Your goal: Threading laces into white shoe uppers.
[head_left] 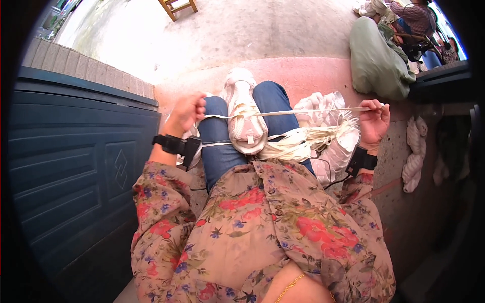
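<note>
A pale pink and white sneaker [247, 129] rests between my knees, toe toward me. A flat cream shoelace [288, 112] crosses it and stretches out to both sides. At its right end my right hand [374, 123] pinches the lace between thumb and fingers, drawn taut. My left hand [189, 112] is closed in a fist beyond my left knee, and the lace runs up to its curled fingers; the exact grip is hidden. Over my right thigh lies a bundle of loose cream laces [295, 144], frayed out toward my right hand.
More pale sneakers [346, 151] lie at my right, and another shows partly behind my left wrist. A blue panelled door [76, 161] stands close on the left. Far right are a green sack [376, 60], a hanging white bundle [415, 154] and other seated people. A wooden stool [179, 7] stands ahead.
</note>
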The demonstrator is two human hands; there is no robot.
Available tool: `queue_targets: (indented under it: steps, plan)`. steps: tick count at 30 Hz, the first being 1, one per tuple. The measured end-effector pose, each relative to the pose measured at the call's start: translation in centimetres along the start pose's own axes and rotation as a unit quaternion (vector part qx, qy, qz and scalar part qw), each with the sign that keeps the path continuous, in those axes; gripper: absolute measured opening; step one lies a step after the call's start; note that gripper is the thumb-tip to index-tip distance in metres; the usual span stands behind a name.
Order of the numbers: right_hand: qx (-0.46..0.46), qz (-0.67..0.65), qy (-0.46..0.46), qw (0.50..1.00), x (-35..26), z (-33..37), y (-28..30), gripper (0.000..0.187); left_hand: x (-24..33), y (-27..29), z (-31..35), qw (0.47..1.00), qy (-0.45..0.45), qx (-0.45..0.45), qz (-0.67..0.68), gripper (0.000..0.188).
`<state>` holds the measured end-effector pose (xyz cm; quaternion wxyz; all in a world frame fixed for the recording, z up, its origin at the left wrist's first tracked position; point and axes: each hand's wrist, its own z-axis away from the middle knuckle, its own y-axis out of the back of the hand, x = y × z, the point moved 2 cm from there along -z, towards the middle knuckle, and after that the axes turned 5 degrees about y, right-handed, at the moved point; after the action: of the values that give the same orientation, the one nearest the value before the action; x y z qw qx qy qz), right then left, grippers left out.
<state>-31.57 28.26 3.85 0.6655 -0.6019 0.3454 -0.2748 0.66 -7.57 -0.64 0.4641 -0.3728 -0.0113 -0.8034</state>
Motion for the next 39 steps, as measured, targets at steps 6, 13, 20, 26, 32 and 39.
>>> queue_targets:
  steps: [6, 13, 20, 26, 32, 39]
  plan:
    - [0.069, 0.047, -0.035, 0.996, -1.0, 0.3, 5.1, 0.011, 8.9, 9.9, 9.1, 0.968, -0.229, 0.058, 0.086, 0.021]
    - [0.108, 0.244, 0.032, 0.963, -6.1, 0.5, 5.9, 0.021, 9.4, 13.7, 12.9, 0.955, -0.235, 0.182, 0.013, 0.029]
    - [0.064, 0.364, 0.118, 0.922, -5.0, -0.6, 4.8, 0.023, 10.2, 14.0, 12.9, 0.893, -0.324, 0.308, -0.061, 0.027]
    - [0.037, 0.722, -0.026, 0.690, 3.7, -0.2, 4.7, 0.026, 8.0, 8.4, 8.2, 0.633, -0.481, 0.360, -0.488, 0.025]
    - [-0.256, 0.774, -0.137, 0.562, 16.3, 2.7, 4.1, 0.019, -3.1, -1.3, 3.8, 0.878, -0.203, 0.031, -0.431, 0.018]
    - [-0.333, 0.809, 0.010, 0.484, 20.5, 3.0, 4.1, 0.013, -5.6, -4.7, 2.9, 0.779, -0.292, 0.086, -0.549, 0.019]
